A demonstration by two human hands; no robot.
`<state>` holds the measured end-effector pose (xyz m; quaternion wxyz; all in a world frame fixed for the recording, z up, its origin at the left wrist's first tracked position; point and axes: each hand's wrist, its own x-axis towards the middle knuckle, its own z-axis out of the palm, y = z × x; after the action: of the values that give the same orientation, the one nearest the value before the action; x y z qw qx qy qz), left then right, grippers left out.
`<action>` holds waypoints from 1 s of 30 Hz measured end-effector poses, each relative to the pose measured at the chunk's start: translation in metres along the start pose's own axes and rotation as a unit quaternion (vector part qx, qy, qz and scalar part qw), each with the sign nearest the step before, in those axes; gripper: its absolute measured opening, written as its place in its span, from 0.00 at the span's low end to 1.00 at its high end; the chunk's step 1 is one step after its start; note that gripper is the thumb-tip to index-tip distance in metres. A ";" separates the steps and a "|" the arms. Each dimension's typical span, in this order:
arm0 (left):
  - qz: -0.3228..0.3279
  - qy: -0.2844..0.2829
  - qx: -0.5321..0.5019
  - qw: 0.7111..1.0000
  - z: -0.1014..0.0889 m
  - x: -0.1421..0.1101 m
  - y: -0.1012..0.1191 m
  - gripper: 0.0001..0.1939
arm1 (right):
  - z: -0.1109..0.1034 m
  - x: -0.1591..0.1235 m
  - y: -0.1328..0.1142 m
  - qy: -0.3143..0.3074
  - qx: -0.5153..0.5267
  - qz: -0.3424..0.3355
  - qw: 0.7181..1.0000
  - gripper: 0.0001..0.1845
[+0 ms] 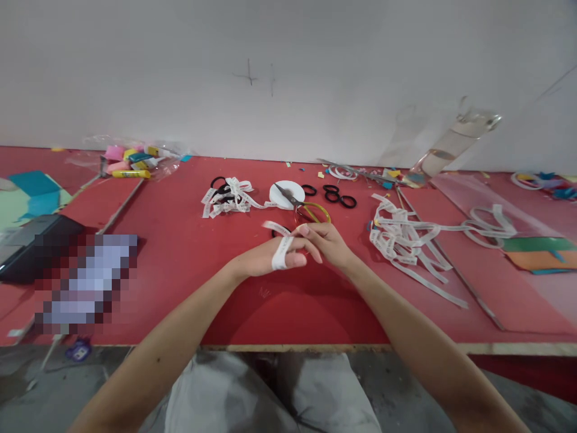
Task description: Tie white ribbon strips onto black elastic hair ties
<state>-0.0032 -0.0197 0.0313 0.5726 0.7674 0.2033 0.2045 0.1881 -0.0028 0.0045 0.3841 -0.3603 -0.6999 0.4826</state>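
Observation:
My left hand [270,255] lies over the red table [180,252] with two fingers stretched out and a strip of white printed ribbon [280,248] wound round them. My right hand [328,239] meets those fingertips, its fingers pinched together at the ribbon's end. Just behind the hands lie scissors [301,205] with yellow handles, resting partly on a white ribbon spool [283,191].
Piles of cut white ribbon lie at the back middle [228,198] and at the right [406,237]. Several black hair rings [338,196] sit beside the spool. Coloured paper [538,252] lies at the right, a bag of coloured bits [130,159] at the back left, a dark case [31,240] at the left.

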 end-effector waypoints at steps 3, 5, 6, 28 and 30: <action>0.035 0.005 -0.171 0.985 0.001 -0.001 -0.004 0.41 | 0.003 0.000 -0.003 0.010 0.009 -0.030 0.999 0.23; 0.040 0.020 -0.230 0.972 0.002 0.000 -0.007 0.45 | 0.006 0.001 -0.006 0.006 -0.010 -0.055 0.998 0.18; 0.036 0.031 -0.247 0.968 0.002 0.001 -0.007 0.47 | 0.008 0.001 -0.008 0.007 -0.024 -0.064 0.998 0.16; 0.029 0.119 -0.385 0.915 -0.003 0.003 -0.003 0.46 | 0.018 0.000 -0.006 0.200 -0.124 -0.065 0.970 0.14; 0.032 0.112 -0.395 0.912 -0.004 0.002 -0.004 0.46 | 0.018 0.001 -0.001 0.198 -0.130 -0.072 0.969 0.13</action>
<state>-0.0035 -0.0143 0.0283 0.7956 0.4572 0.1442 0.3704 0.1717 -0.0096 0.0010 0.4988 -0.4439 -0.6909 0.2772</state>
